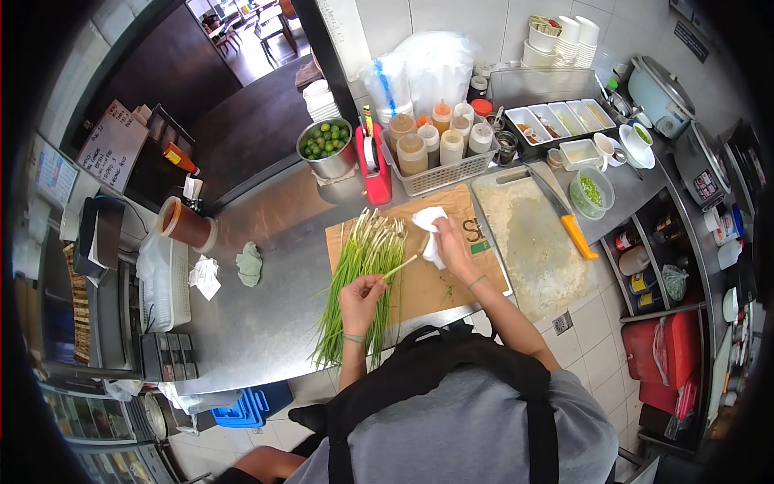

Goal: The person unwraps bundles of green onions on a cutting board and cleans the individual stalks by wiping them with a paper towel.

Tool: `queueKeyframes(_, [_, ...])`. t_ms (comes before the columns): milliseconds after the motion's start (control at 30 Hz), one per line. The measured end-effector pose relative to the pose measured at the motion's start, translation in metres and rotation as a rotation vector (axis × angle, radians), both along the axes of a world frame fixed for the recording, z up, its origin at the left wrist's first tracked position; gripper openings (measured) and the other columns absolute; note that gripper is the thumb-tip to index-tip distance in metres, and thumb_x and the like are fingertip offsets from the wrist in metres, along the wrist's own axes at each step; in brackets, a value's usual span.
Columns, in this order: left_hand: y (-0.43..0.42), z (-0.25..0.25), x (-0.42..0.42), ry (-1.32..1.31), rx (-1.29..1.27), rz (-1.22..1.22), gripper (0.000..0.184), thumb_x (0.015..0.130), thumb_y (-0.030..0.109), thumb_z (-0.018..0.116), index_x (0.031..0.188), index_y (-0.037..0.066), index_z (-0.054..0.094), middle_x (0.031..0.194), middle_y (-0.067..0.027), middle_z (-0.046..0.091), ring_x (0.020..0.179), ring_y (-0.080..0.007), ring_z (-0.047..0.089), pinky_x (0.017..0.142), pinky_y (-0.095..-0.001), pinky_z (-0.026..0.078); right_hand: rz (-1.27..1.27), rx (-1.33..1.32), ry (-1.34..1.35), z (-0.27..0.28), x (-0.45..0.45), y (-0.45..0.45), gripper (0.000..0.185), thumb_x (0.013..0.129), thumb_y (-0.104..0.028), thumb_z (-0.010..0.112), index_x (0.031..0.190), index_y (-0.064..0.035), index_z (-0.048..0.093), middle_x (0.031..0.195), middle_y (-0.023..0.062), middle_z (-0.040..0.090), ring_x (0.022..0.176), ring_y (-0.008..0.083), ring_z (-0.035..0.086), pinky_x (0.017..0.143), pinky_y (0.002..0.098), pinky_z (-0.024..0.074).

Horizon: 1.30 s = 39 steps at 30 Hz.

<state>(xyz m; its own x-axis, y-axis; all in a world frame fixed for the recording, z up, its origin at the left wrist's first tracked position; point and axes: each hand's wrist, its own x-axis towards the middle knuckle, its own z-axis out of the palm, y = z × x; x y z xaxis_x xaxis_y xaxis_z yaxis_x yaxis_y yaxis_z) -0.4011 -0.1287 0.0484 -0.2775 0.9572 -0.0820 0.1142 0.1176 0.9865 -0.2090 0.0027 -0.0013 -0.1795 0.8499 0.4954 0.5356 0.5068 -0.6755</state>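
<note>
My left hand (362,300) is closed in a pinch around a single spring onion, whose pale root end (401,267) points up and to the right. Beneath and beside that hand lies a big bunch of spring onions (355,262), white ends toward the back, green tops hanging near the front edge. In my right hand (451,246) is a crumpled white paper towel (429,219), gripped above the brown paper (435,298). The towel is apart from the onion's root end. Small green scraps lie on the paper below my right hand.
To the right, a cutting board (536,242) carries a knife with an orange handle (579,237). Behind are a basket of sauce bottles (449,173), a red tape dispenser (373,173) and a pot of limes (326,159). A tub of chopped greens (591,194) stands at right.
</note>
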Motion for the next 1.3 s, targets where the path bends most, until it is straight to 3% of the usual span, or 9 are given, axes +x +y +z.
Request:
queueKeyframes(133, [-0.003,0.003,-0.008,-0.045,0.001,0.034,0.014,0.081,0.003,0.059,0.092,-0.006,0.061,0.075,-0.0071,0.064,0.068,-0.0098,0.06,0.063,-0.0211,0.049,-0.018,-0.14,-0.078,-0.002,0.016,0.003,0.021,0.073,0.007,0.05,0.092,-0.0015,0.054,0.085,0.0182,0.048,0.081,0.0363,0.049,0.073,0.0401,0.0409])
queueKeyframes(333, [0.001,0.007,-0.011,-0.28,-0.03,0.065,0.014,0.083,0.006,0.057,0.094,-0.003,0.06,0.076,-0.0063,0.063,0.064,-0.009,0.058,0.058,-0.0194,0.046,0.057,-0.182,0.053,0.039,0.025,-0.011,0.015,0.08,-0.001,0.049,0.093,-0.0005,0.057,0.081,0.0159,0.048,0.075,0.0309,0.053,0.062,0.0383,0.0418])
queueKeyframes(433, [0.001,0.007,-0.007,-0.489,-0.055,0.069,0.014,0.084,0.008,0.057,0.095,0.0,0.058,0.075,-0.0047,0.061,0.061,-0.0076,0.054,0.054,-0.0182,0.043,0.084,-0.374,0.311,0.007,0.032,-0.004,0.012,0.082,-0.004,0.049,0.091,-0.0005,0.057,0.077,0.0095,0.053,0.069,0.0196,0.054,0.056,0.0319,0.0406])
queueKeyframes(467, [0.003,0.007,-0.006,-0.564,-0.058,0.07,0.013,0.084,0.009,0.056,0.095,0.001,0.057,0.075,-0.0042,0.061,0.06,-0.0071,0.053,0.052,-0.0179,0.042,0.17,-0.766,0.694,0.014,0.031,-0.005,0.012,0.083,-0.004,0.049,0.091,-0.0014,0.057,0.075,0.0034,0.056,0.064,0.0104,0.052,0.054,0.0255,0.0403])
queueKeyframes(567, [0.007,0.006,-0.002,-0.719,-0.12,0.01,0.009,0.085,0.009,0.055,0.093,0.005,0.055,0.074,-0.0022,0.056,0.057,-0.0059,0.047,0.047,-0.0171,0.036,0.173,-0.921,0.997,0.03,0.027,-0.019,0.013,0.083,-0.003,0.048,0.093,-0.0023,0.056,0.076,0.0009,0.057,0.062,0.0074,0.052,0.054,0.0216,0.0408])
queueKeyframes(600, [0.01,0.005,0.002,-0.727,-0.138,0.003,0.007,0.085,0.009,0.055,0.092,0.006,0.054,0.072,-0.0014,0.055,0.054,-0.0042,0.042,0.044,-0.0156,0.03,0.23,-0.928,0.92,0.022,0.028,-0.02,0.016,0.084,-0.005,0.049,0.098,-0.0027,0.056,0.08,0.0031,0.06,0.065,0.009,0.055,0.056,0.0214,0.0434])
queueKeyframes(767, [0.021,-0.004,0.019,-0.544,-0.101,-0.05,0.008,0.085,0.009,0.055,0.092,0.005,0.054,0.07,-0.0015,0.056,0.053,-0.0028,0.042,0.042,-0.0146,0.03,0.319,-1.239,1.09,0.033,0.005,-0.04,0.018,0.083,-0.013,0.058,0.097,-0.0013,0.059,0.082,0.0026,0.062,0.067,0.0086,0.057,0.056,0.0212,0.0442])
queueKeyframes(867, [0.023,-0.003,0.03,-0.401,-0.064,-0.04,0.01,0.085,0.009,0.055,0.093,0.003,0.054,0.07,-0.0021,0.057,0.052,-0.0023,0.043,0.043,-0.0146,0.031,0.351,-1.194,1.093,0.037,-0.008,-0.045,0.017,0.082,-0.015,0.06,0.095,-0.0029,0.06,0.078,0.0004,0.061,0.061,0.0057,0.053,0.051,0.0204,0.0402])
queueKeyframes(1300, [0.02,-0.005,0.035,-0.422,-0.093,-0.017,0.012,0.084,0.013,0.058,0.09,0.002,0.057,0.066,-0.0005,0.056,0.048,-0.0012,0.04,0.041,-0.0138,0.027,0.368,-1.157,1.103,0.042,-0.016,-0.053,0.018,0.081,-0.017,0.062,0.093,-0.0035,0.06,0.076,-0.0014,0.059,0.059,0.0036,0.05,0.049,0.0193,0.0382])
